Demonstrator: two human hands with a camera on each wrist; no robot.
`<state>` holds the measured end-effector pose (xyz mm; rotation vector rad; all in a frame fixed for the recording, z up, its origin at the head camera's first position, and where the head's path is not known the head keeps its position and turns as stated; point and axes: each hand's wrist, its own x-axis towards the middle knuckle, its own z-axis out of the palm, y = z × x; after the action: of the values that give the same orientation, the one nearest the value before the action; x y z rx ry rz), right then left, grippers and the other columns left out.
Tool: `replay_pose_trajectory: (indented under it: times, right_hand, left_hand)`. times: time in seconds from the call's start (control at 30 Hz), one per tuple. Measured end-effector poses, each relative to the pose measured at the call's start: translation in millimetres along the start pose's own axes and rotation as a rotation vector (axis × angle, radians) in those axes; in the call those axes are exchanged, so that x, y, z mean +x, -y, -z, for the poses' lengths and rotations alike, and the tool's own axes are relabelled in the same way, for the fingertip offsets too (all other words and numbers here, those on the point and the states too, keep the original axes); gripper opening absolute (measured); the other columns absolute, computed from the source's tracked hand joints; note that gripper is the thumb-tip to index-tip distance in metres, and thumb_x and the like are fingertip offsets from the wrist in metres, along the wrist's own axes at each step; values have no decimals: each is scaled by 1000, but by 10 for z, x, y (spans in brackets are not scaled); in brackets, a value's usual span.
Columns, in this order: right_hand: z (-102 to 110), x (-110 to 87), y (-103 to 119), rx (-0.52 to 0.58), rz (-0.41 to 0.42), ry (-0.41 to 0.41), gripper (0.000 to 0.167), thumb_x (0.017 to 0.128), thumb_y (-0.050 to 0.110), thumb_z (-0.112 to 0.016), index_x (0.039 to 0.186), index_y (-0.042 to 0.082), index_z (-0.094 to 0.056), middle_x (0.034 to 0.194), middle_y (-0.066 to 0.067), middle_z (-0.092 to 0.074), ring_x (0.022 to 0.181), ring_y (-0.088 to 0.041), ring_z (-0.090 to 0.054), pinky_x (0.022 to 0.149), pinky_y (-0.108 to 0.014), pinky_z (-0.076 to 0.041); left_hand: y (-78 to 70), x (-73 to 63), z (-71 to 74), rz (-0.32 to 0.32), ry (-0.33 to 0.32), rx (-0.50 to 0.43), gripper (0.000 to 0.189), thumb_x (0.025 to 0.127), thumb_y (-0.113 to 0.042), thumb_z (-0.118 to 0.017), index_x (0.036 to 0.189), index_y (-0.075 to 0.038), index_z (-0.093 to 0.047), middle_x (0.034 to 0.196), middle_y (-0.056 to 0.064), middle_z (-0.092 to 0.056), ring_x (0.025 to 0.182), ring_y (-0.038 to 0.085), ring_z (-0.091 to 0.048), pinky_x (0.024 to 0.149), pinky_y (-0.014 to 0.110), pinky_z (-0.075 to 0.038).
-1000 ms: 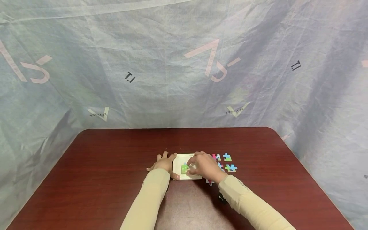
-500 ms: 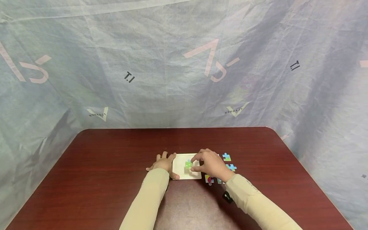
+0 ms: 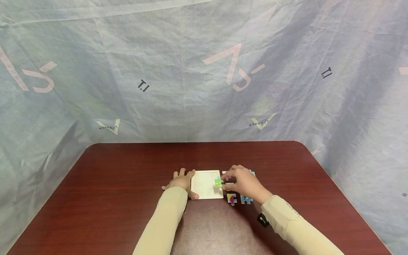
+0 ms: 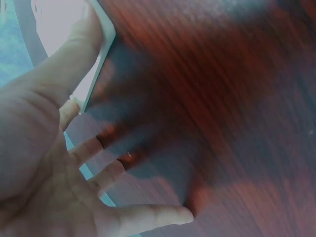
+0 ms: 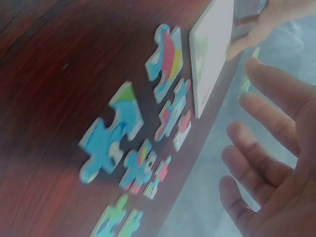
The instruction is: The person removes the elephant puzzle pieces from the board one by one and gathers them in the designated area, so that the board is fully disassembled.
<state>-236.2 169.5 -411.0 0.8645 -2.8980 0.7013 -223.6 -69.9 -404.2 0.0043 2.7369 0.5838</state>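
Observation:
My right hand (image 3: 247, 182) pinches a green jigsaw puzzle piece (image 3: 218, 182) between thumb and index finger, over the right edge of a pale, shallow puzzle tray (image 3: 204, 189). In the right wrist view that piece (image 5: 247, 81) shows edge-on at the fingertips, while the other fingers are loosely bent. My left hand (image 3: 181, 182) rests at the tray's left side with its fingers spread. Its thumb (image 4: 79, 44) lies on the tray's rim, and the fingertips touch the tabletop.
Several loose puzzle pieces lie right of the tray, partly hidden by my right hand in the head view; among them are a red-and-yellow piece (image 3: 231, 199) and a blue piece (image 3: 246, 200). The dark red wooden table (image 3: 134, 163) ends at a grey curtain (image 3: 185, 71).
My right hand has lifted the green puzzle piece from the left-middle of the tray and carried it rightward to the tray's right edge. My left hand has stayed in place.

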Motion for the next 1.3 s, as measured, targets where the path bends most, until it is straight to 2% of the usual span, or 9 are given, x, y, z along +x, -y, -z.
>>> replay_pose_trajectory:
  times: [0.2,0.4,0.53,0.6,0.73,0.8,0.97,1.1,1.3]
  right_hand:
    - [61,-102,-77,-43,-32,-5,25,84,27,-85,108,21,-80,102,2,-67,99,-24,-61,81,-43,-51]
    - [114,-207,-195,-74,0,-35,23,83,27,-86,104,20,-80,100,5,-66,98,-21,-61,79,-41,-52]
    - [162,-276,-255,-68,-15,-25,23,83,26,-86,105,19,-80,99,2,-66,96,-22,-60,78,-40,-51]
    - [188,-307,-282,-68,-36,-11,24,84,26,-85,106,19,-79,102,-1,-66,98,-25,-61,80,-43,-52]
    - [235,-364,-321,-64,-83,8,26,86,27,-83,110,18,-79,116,-10,-69,120,-40,-58,94,-57,-50]
    - [248,-388,-344,-61,-97,9,26,86,29,-83,111,19,-79,118,-10,-69,122,-41,-56,94,-59,-49]
    - [270,-443,-401,-54,-93,-11,26,86,29,-84,110,20,-79,111,-2,-66,107,-30,-60,84,-50,-53]
    - [304,-487,-437,-48,-89,-18,27,86,29,-83,111,20,-78,110,-1,-65,105,-29,-61,83,-49,-53]
    - [335,-564,-500,-41,-120,-11,28,87,29,-83,112,17,-78,105,0,-64,102,-29,-61,83,-50,-54]
  left_hand:
    - [-2,-8,7,1,3,-9,98,77,-24,-91,159,-19,-37,162,18,-25,151,42,-18,96,85,-29]
    - [-8,-24,11,-3,-8,-12,97,77,-24,-91,158,-18,-38,161,18,-26,151,42,-19,95,85,-29]
    - [2,-15,2,-4,-14,-10,96,77,-24,-91,157,-19,-39,160,18,-27,150,42,-21,95,86,-29]
    - [13,2,-10,-6,-18,-10,97,76,-24,-91,157,-19,-39,160,18,-28,150,41,-21,94,86,-29]
    - [33,33,-33,-10,-26,-6,97,75,-25,-92,157,-19,-40,160,18,-29,149,42,-22,94,86,-30]
    - [29,27,-27,-10,-24,-2,97,75,-24,-92,157,-19,-40,159,18,-29,149,42,-23,94,86,-30]
    - [1,-31,10,-6,-17,-2,96,77,-23,-92,157,-18,-40,159,18,-28,149,42,-22,95,86,-30]
    - [-14,-57,23,-5,-14,-8,95,77,-22,-92,157,-18,-40,160,19,-27,149,42,-21,95,86,-29]
    - [6,0,-17,-1,-13,-9,97,76,-24,-92,157,-19,-39,161,17,-27,150,41,-21,95,86,-29]
